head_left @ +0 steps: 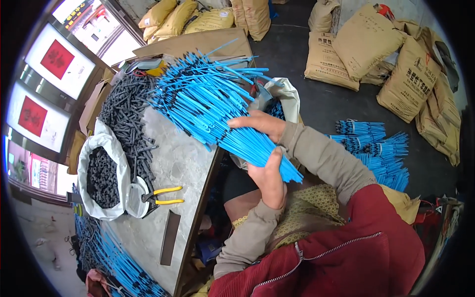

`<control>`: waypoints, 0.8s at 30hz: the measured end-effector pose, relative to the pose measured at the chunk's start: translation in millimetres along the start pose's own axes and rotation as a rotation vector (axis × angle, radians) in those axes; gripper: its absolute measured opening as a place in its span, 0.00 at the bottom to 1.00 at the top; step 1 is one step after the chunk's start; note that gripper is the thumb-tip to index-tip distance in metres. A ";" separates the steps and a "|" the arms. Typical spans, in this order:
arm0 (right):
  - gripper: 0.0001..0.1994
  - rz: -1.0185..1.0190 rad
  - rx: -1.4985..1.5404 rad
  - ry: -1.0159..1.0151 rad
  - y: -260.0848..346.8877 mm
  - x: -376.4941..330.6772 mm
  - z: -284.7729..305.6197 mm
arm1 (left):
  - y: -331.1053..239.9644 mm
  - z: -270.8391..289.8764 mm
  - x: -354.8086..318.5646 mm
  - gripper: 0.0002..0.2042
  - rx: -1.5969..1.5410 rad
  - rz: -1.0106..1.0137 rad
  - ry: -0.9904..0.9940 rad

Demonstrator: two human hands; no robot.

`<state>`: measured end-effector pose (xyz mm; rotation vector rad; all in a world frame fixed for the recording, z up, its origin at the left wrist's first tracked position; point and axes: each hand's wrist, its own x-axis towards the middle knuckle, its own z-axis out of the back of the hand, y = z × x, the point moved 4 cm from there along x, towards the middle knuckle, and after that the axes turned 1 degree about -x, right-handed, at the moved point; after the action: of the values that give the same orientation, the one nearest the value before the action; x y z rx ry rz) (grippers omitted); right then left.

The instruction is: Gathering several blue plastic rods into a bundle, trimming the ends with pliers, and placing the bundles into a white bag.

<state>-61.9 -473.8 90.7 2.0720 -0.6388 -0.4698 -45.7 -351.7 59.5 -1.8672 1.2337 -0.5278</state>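
A thick bundle of thin blue plastic rods (pixel 252 144) with black pieces at their far ends slants across the table's right edge. Around its near part my left hand (pixel 269 180) is closed, thumb along the side and fingers hidden beneath. Farther up, my right hand (pixel 260 124) grips the bundle from the right, its thumb lying across the top and the other fingers out of sight. Beyond them a large heap of similar blue rods with black pieces (pixel 198 91) lies at the table's far end, touching the bundle's far end.
Loose black cylindrical pieces (pixel 123 106) cover the table's far left, beside a white sack (pixel 123 171) of them. Yellow-handled pliers (pixel 166 195) and a dark angled strip (pixel 170 237) lie nearer. Tied rod bundles (pixel 381 153) and brown sacks (pixel 368 42) are on the floor.
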 end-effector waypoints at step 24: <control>0.33 -0.037 -0.567 -0.301 -15.1 23.0 54.2 | -75.5 80.3 -32.5 0.20 0.123 0.273 -0.042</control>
<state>-69.3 -515.6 47.2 1.4894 -0.5588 -0.8838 39.2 -276.3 77.3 -1.5691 1.3699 -0.4034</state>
